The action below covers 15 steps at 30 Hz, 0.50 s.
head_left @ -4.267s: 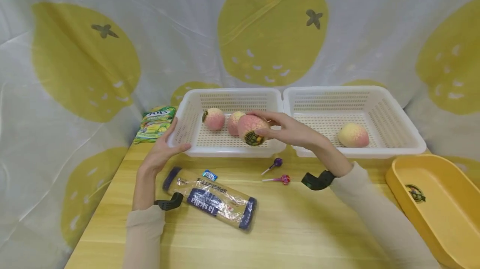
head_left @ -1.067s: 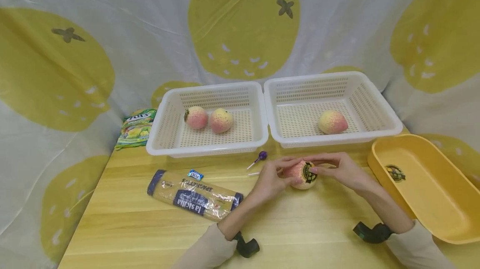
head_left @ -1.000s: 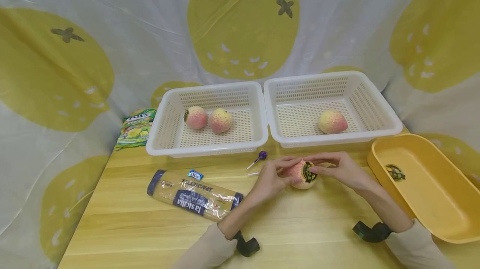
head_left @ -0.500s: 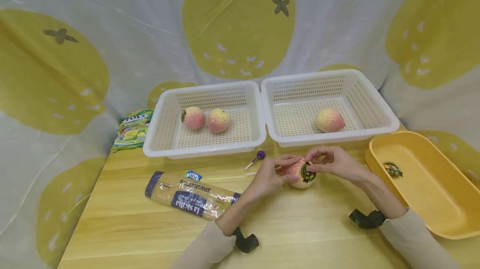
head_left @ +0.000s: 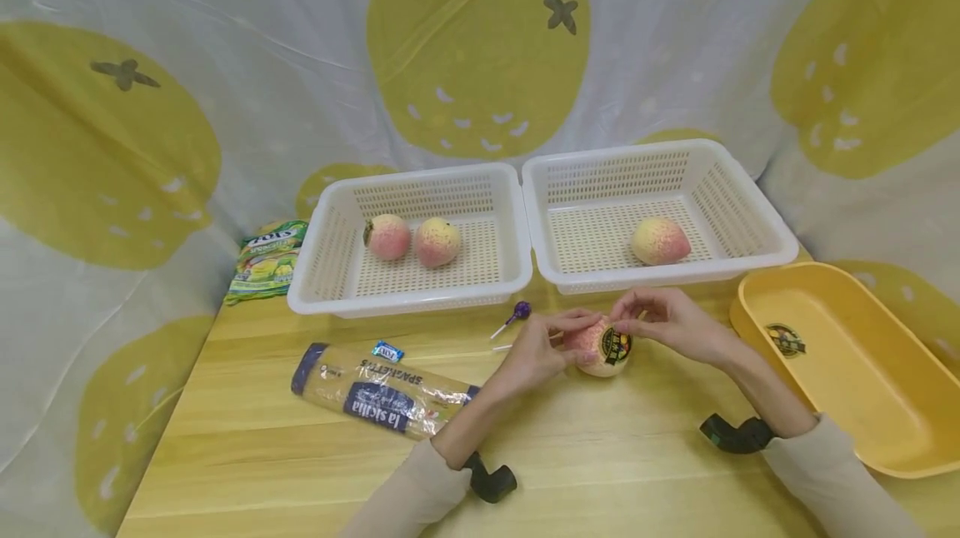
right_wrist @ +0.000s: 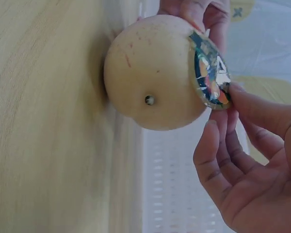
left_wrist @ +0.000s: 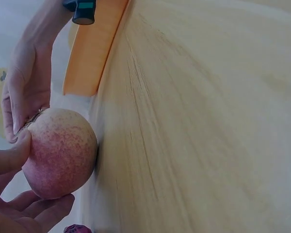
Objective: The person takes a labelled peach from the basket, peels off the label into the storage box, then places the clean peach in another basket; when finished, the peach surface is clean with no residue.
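A pink and cream peach [head_left: 587,351] rests on the wooden table between both hands. My left hand [head_left: 536,356] grips it from the left, thumb and fingers curled round its side. A dark oval sticker [head_left: 617,346] with printed pictures is on the peach's right side. My right hand [head_left: 667,323] pinches the sticker's edge between thumb and fingers; in the right wrist view that sticker [right_wrist: 211,73] stands off the skin along its outer edge. The left wrist view shows the rounded pink side of the peach [left_wrist: 63,153].
Two peaches lie in the left white basket [head_left: 405,305] and one peach [head_left: 660,241] in the right basket [head_left: 675,273]. A yellow tub [head_left: 885,388] bears a similar sticker [head_left: 785,340]. Nearer are a spaghetti packet [head_left: 378,392], a small blue candy [head_left: 387,351], and a purple lollipop [head_left: 521,311].
The peach has come from above the left basket down to the table, and my left hand has left that basket to grip it. Lately my right fingers have shifted towards the sticker's upper edge.
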Each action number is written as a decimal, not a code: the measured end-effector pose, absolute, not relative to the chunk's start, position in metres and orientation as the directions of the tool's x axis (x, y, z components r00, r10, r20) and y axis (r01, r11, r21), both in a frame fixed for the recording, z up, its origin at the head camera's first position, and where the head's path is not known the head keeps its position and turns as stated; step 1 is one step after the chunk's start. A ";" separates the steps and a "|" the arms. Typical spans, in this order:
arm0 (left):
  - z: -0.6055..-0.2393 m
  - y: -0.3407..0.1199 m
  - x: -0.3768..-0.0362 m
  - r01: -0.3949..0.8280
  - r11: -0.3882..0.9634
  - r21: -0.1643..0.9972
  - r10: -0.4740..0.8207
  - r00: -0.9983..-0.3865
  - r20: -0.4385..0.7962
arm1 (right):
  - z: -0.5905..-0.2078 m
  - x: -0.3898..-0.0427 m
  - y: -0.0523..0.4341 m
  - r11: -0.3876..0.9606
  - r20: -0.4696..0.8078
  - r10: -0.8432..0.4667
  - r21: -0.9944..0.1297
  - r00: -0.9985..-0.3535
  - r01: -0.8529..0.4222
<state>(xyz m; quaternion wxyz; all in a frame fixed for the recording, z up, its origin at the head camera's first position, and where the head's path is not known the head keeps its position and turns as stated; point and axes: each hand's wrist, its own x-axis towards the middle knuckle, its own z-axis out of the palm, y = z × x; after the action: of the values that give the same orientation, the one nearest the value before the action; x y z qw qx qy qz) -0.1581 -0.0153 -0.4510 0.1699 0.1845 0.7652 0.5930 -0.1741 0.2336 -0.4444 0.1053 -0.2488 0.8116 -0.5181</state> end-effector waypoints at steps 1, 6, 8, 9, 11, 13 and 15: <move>-0.451 -0.015 -0.158 0.077 0.228 0.971 0.482 -0.875 -0.044 | -0.442 -0.172 0.234 0.342 0.099 -0.509 -0.888 -0.855 -0.306; -0.451 -0.014 -0.159 0.059 0.203 0.977 0.482 -0.875 -0.048 | -0.424 -0.155 0.242 0.399 0.098 -0.441 -0.869 -0.892 -0.293; -0.452 -0.014 -0.159 0.055 0.195 0.979 0.484 -0.874 -0.047 | -0.414 -0.147 0.253 0.433 0.084 -0.389 -0.863 -0.917 -0.262; -0.452 -0.014 -0.159 0.052 0.192 0.980 0.484 -0.874 -0.048 | -0.410 -0.143 0.260 0.449 0.074 -0.358 -0.861 -0.931 -0.241; -0.452 -0.014 -0.159 0.054 0.198 0.979 0.480 -0.876 -0.049 | -0.402 -0.138 0.280 0.464 0.064 -0.299 -0.862 -0.952 -0.203; -0.452 -0.015 -0.159 0.052 0.200 0.978 0.479 -0.876 -0.052 | -0.397 -0.136 0.304 0.462 0.052 -0.240 -0.872 -0.969 -0.161; -0.451 -0.015 -0.159 0.050 0.211 0.976 0.478 -0.876 -0.058 | -0.394 -0.135 0.329 0.456 0.043 -0.182 -0.882 -0.982 -0.123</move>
<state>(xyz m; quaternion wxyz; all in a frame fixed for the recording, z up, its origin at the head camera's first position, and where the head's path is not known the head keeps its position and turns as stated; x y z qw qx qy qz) -0.1592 -0.0154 -0.4515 0.1772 0.1744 0.7577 0.6034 -0.1354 0.3293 -0.3944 0.0288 -0.0892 0.8527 -0.5139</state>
